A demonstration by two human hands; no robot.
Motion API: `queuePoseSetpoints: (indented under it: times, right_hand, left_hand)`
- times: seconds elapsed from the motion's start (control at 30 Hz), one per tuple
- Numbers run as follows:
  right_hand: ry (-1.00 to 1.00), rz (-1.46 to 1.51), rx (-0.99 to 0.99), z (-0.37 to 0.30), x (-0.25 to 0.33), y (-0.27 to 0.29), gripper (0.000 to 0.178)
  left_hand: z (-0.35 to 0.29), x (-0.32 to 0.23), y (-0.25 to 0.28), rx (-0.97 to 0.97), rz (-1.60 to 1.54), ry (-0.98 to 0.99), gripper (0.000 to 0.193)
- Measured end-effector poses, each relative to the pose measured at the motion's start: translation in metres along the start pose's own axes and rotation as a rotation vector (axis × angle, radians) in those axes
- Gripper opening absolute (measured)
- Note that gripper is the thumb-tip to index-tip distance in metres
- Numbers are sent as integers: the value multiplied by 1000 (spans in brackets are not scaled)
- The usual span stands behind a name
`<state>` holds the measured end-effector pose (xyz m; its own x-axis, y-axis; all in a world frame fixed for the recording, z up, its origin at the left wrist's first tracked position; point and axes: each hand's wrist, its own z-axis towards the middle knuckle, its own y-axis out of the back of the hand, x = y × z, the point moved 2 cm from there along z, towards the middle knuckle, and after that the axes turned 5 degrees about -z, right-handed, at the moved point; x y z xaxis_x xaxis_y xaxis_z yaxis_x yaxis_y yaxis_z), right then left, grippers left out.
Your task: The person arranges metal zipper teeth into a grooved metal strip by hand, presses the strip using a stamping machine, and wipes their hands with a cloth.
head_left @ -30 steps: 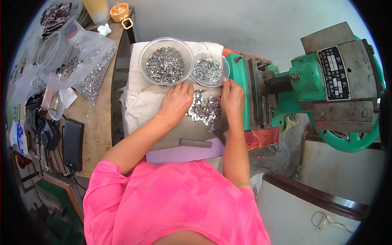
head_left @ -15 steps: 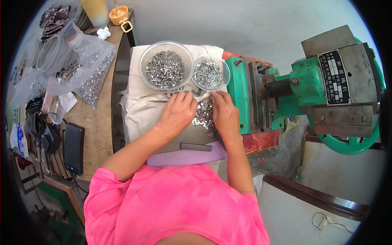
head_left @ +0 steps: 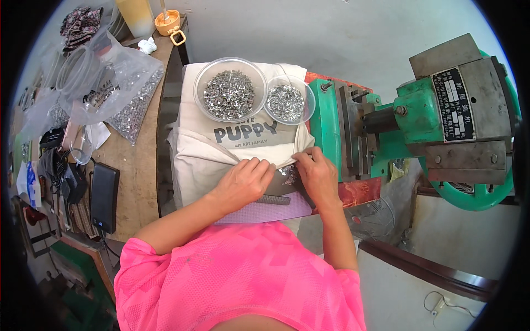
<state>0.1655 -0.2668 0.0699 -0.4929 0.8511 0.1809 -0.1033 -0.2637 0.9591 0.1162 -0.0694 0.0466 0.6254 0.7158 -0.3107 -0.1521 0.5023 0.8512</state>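
A beige cloth (head_left: 193, 151) with dark printing lies over the work surface, its near edge folded and lifted. My left hand (head_left: 247, 180) has its fingers closed on that edge, left of the middle. My right hand (head_left: 318, 177) pinches the same edge at the right corner. Small shiny metal pieces (head_left: 288, 174) show between my hands, partly covered by the cloth. Beyond them, on the cloth, stand a large clear tub (head_left: 199, 91) and a smaller clear tub (head_left: 312, 105), both holding small metal parts.
A green hand press (head_left: 411, 110) with a handwheel stands at right. In front of my hands lie a dark grey ruler-like strip (head_left: 274, 199) and a purple mat (head_left: 292, 209). On the left table (head_left: 138, 176) are a plastic bag (head_left: 130, 118) of metal pieces and a black power bank (head_left: 104, 197).
Both hands have drawn the cloth's edge toward my body. More printing shows on the cloth, and it covers more of the metal pieces. The tubs stay put.
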Motion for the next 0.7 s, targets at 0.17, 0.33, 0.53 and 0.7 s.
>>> queuePoseSetpoints:
  times: [0.17, 0.33, 0.53, 0.7]
  right_hand:
    - [-26, 31, -53, -2, 3, 11, 17]
    - [-99, 68, -150, 7, 8, 13, 15]
    - [-91, 76, -206, 10, 8, 10, 17]
    - [-126, 136, -230, 14, 8, 7, 17]
  left_hand:
    - [1, 7, 11, -40, -42, -76, 32]
    - [18, 20, 27, -105, -59, -43, 39]
    - [16, 21, 28, -75, -104, -57, 39]
    - [23, 28, 31, -149, -87, -55, 30]
